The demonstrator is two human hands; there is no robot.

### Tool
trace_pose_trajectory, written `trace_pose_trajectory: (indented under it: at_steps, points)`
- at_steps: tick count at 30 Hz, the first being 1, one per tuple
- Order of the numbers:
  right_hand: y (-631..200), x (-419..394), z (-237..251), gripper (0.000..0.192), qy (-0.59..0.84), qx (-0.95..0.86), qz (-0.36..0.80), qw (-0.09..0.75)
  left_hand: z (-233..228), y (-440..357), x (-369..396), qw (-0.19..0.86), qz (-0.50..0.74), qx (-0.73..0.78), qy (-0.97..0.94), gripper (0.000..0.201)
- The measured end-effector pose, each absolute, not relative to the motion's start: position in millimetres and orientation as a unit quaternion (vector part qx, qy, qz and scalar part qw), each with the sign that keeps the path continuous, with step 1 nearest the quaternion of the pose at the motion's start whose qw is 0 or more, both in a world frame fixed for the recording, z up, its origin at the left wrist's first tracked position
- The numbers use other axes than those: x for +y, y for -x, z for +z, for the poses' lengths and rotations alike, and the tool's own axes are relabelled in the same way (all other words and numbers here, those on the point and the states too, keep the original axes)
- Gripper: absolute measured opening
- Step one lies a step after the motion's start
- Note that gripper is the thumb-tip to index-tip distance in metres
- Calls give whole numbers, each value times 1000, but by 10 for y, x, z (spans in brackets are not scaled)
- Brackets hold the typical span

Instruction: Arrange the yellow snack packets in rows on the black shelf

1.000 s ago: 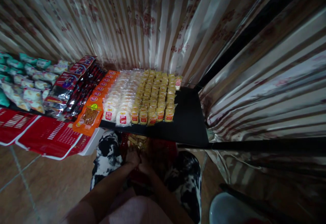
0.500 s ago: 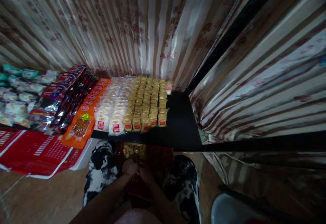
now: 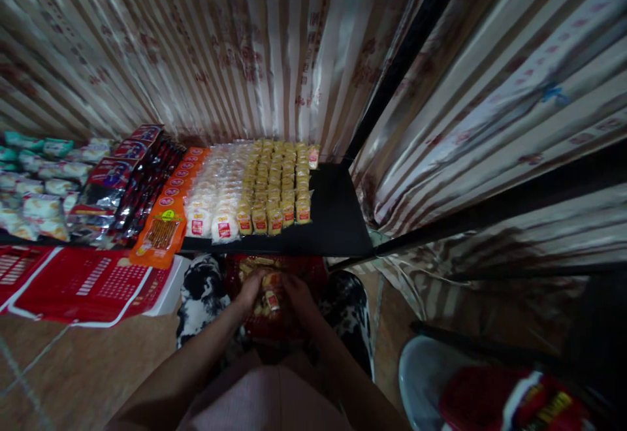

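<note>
Counter: a black counter (image 3: 337, 219) is set against the curtained walls; its right part is bare, while its left part is covered with packets in tidy rows.
Yellow packets: small yellow snack packets (image 3: 281, 183) are lined up in columns just left of the bare patch.
White packets: clear packets with white rounds and red labels (image 3: 215, 199) are laid touching the yellow ones on their left.
Orange packets: a column of orange packets (image 3: 164, 232) is overlapped down the counter's front edge, beside the white ones.
Dark packets: red and black foil packets (image 3: 122, 176) are stacked further left, with pale green and white bags (image 3: 34, 183) beyond them.
Red sheet: a printed red sheet (image 3: 83, 281) is hung over the front below the packets.
Room: striped, shiny curtains (image 3: 245, 52) are drawn along the back and right side; a brown tiled floor (image 3: 73, 366) is seen below, and a pale stool (image 3: 421, 379) is seen at the lower right.
Basket: a red basket (image 3: 304, 274) is held between the knees, under the counter's edge.
Left hand: the left hand (image 3: 249, 290) is closed on a bunch of small packets (image 3: 269, 294) over the basket.
Right hand: the right hand (image 3: 298, 297) is closed on the same bunch from the other side.
</note>
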State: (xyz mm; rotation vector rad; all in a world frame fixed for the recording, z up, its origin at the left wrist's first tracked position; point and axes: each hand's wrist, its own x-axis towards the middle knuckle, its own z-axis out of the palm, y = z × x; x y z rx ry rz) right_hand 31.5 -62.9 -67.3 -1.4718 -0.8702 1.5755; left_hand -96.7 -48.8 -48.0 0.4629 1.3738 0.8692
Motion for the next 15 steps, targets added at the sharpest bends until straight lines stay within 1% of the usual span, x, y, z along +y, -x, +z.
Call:
trace_pose_trajectory:
  at_steps: [4,6,9,11,15]
  points:
    - [-503,-612,-482,27,619,-435,521,396,-227,1004,-453,732,397,538,-130,18]
    - [-569,-620,-407,26,630,-469,475,396,-120,1015,-440,753,393,513,-124,17]
    - [-634,-641,-306,30,635,-490,429,415,25,1016,-428,772,389,486,-130,18]
    - [-657,-652,-238,34,634,-469,433,437,123,998,-425,784,391,463,-136,19]
    - [-658,-652,-96,35,588,-399,526,467,307,887,-430,800,415,412,-136,21]
